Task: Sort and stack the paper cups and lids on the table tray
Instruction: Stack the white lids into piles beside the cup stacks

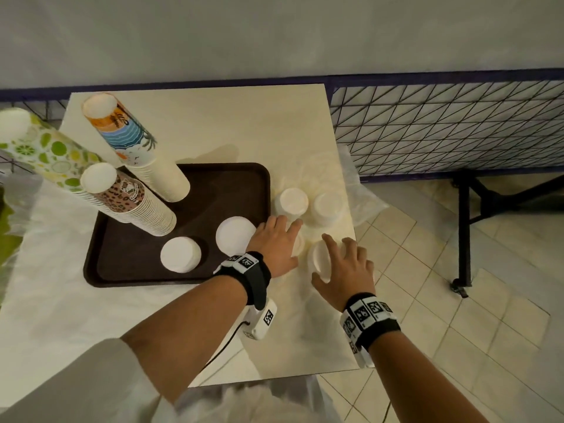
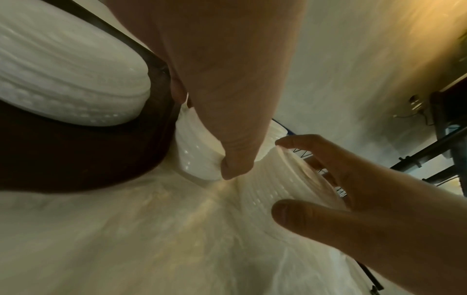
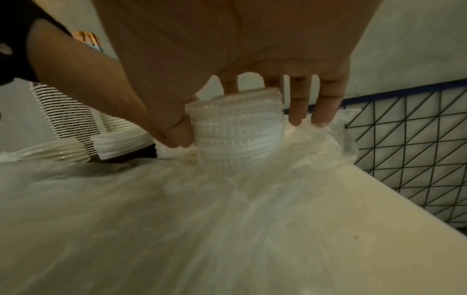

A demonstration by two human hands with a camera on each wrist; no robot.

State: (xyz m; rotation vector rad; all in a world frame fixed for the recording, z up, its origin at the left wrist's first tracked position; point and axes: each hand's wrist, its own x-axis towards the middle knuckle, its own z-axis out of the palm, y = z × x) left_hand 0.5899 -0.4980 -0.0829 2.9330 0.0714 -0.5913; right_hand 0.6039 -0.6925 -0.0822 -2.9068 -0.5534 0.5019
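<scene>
Both hands point(image 1: 276, 245) on lid stacks point(image 1: 320, 261), cream table point(image 1: 244, 132), tiled floor point(image 1: 457, 300).

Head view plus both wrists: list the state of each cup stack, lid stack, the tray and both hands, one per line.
Brown tray: flat on the table, holding cup and lid stacks.
Three cup stacks: upside down; two on the tray.
Two lid stacks on tray: upright, untouched.
Two far lid stacks: off the tray, on clear plastic.
Left hand: gripping a lid stack.
Right hand: gripping a tilted lid stack.
</scene>
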